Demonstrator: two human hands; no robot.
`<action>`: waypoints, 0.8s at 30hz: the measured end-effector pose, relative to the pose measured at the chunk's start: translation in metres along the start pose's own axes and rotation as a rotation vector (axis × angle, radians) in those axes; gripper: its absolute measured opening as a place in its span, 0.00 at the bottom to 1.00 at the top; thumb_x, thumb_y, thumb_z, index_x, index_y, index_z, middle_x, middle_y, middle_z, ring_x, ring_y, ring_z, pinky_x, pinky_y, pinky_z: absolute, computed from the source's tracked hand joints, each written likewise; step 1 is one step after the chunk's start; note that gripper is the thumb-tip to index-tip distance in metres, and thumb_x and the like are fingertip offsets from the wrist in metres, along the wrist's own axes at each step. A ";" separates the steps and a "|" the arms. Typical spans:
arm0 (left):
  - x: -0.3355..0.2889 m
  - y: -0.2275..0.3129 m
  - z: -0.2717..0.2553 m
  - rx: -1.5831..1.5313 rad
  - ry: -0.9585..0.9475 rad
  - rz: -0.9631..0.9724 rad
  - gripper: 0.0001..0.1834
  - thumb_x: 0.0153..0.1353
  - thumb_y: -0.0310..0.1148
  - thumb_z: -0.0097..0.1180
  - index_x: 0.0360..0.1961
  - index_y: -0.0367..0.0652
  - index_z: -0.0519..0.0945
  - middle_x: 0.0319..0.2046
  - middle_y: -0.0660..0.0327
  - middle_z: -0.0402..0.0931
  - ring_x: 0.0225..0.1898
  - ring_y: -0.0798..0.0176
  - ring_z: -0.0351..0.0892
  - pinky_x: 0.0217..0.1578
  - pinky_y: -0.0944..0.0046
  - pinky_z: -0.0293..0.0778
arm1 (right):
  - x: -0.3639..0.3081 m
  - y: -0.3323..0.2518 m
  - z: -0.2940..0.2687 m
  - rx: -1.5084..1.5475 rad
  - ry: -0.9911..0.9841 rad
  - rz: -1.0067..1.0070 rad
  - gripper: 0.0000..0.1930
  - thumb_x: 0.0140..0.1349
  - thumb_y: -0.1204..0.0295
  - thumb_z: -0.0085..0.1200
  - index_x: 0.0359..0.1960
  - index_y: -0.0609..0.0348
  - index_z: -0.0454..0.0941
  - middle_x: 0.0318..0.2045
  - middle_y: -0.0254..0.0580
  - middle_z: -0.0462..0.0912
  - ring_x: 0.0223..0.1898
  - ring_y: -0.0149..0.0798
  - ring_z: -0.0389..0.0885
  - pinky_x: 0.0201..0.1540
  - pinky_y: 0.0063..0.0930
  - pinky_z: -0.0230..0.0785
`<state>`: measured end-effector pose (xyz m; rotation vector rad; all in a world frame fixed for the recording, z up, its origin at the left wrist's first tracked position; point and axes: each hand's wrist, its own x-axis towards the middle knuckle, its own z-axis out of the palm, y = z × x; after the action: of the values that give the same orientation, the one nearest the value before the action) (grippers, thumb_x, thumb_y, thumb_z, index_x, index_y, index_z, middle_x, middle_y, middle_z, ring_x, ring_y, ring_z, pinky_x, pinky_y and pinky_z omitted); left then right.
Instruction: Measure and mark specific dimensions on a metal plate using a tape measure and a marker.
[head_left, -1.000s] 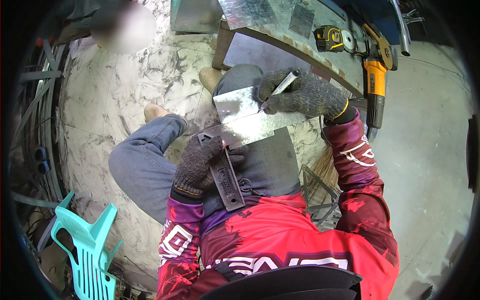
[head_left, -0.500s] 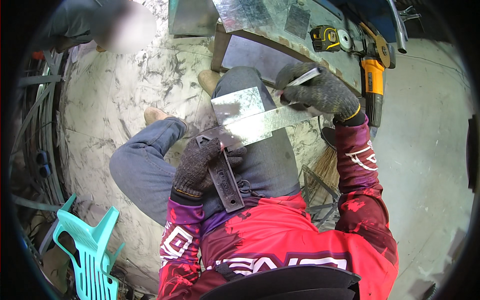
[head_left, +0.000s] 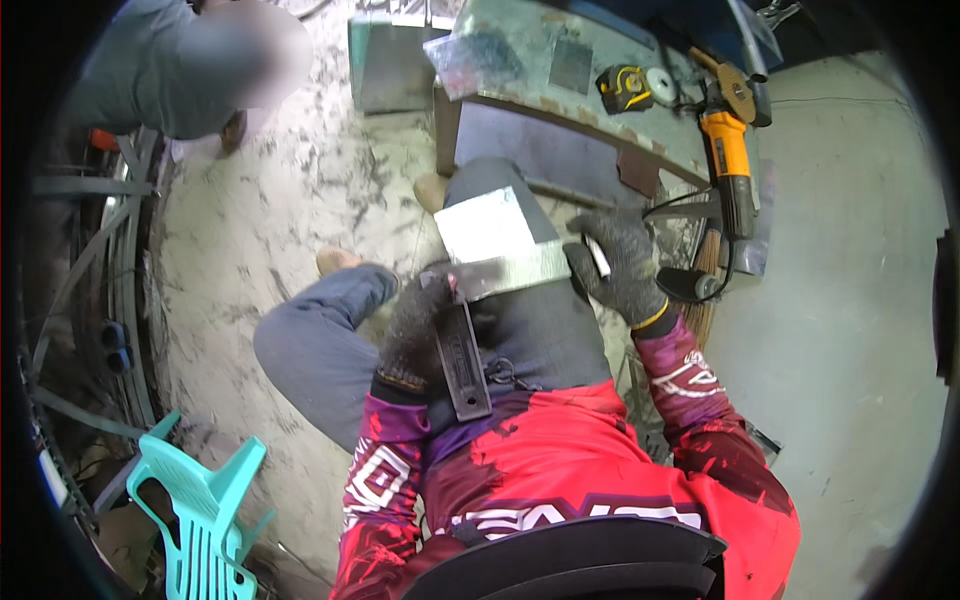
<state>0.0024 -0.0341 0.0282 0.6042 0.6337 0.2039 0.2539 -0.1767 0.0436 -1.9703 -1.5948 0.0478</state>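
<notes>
A shiny square of sheet metal lies across my raised thigh. Over its near edge runs the steel blade of a try square, whose black handle points back toward my waist. My left hand, in a dark knit glove, is closed around the corner where handle and blade meet. At the blade's far end, my gloved right hand is closed with a white pen-like marker between its fingers. Those fingers touch or nearly touch the blade; the exact contact is hidden.
Ahead stands a metal worktable bearing a tape measure and a white disc. An orange angle grinder sits at its right end. A teal plastic chair is at lower left, metal strips are further up, and another person is at upper left.
My right hand has come down and nearer, from above the blade to its right end. The view has shifted, and more of the other person shows. My left hand keeps its hold.
</notes>
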 end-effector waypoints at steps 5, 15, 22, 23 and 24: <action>0.011 -0.010 -0.019 -0.154 0.117 -0.043 0.23 0.74 0.47 0.47 0.55 0.38 0.77 0.37 0.63 0.80 0.36 0.66 0.81 0.37 0.63 0.80 | -0.030 -0.006 0.000 0.052 0.017 0.101 0.13 0.57 0.62 0.62 0.39 0.55 0.83 0.31 0.48 0.84 0.34 0.54 0.83 0.39 0.45 0.73; 0.055 -0.009 -0.034 0.145 0.010 0.031 0.24 0.68 0.28 0.51 0.64 0.37 0.70 0.51 0.57 0.78 0.47 0.63 0.81 0.45 0.63 0.79 | -0.065 -0.018 -0.020 0.102 -0.090 0.227 0.10 0.58 0.64 0.60 0.36 0.54 0.81 0.27 0.49 0.83 0.33 0.55 0.83 0.36 0.45 0.73; 0.065 -0.001 -0.025 0.109 0.111 0.294 0.22 0.66 0.26 0.51 0.61 0.36 0.71 0.47 0.60 0.78 0.46 0.66 0.80 0.45 0.67 0.79 | -0.057 -0.006 -0.028 0.175 -0.048 0.213 0.14 0.58 0.67 0.63 0.45 0.57 0.81 0.37 0.48 0.83 0.38 0.52 0.83 0.42 0.42 0.75; 0.068 -0.001 -0.020 0.080 0.155 0.362 0.20 0.67 0.25 0.50 0.60 0.35 0.71 0.46 0.60 0.78 0.44 0.66 0.80 0.44 0.66 0.80 | -0.049 -0.005 -0.025 0.189 0.001 0.210 0.14 0.58 0.68 0.62 0.45 0.58 0.81 0.36 0.48 0.83 0.38 0.52 0.82 0.42 0.41 0.75; 0.069 0.001 -0.015 0.084 0.162 0.369 0.20 0.67 0.25 0.50 0.60 0.35 0.71 0.46 0.60 0.78 0.44 0.66 0.80 0.44 0.66 0.80 | -0.039 -0.004 -0.025 0.152 -0.001 0.209 0.14 0.58 0.70 0.61 0.46 0.58 0.80 0.35 0.48 0.82 0.37 0.50 0.82 0.43 0.40 0.75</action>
<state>0.0481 -0.0023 -0.0149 0.7891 0.6863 0.5782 0.2489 -0.2218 0.0535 -2.0088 -1.3382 0.2454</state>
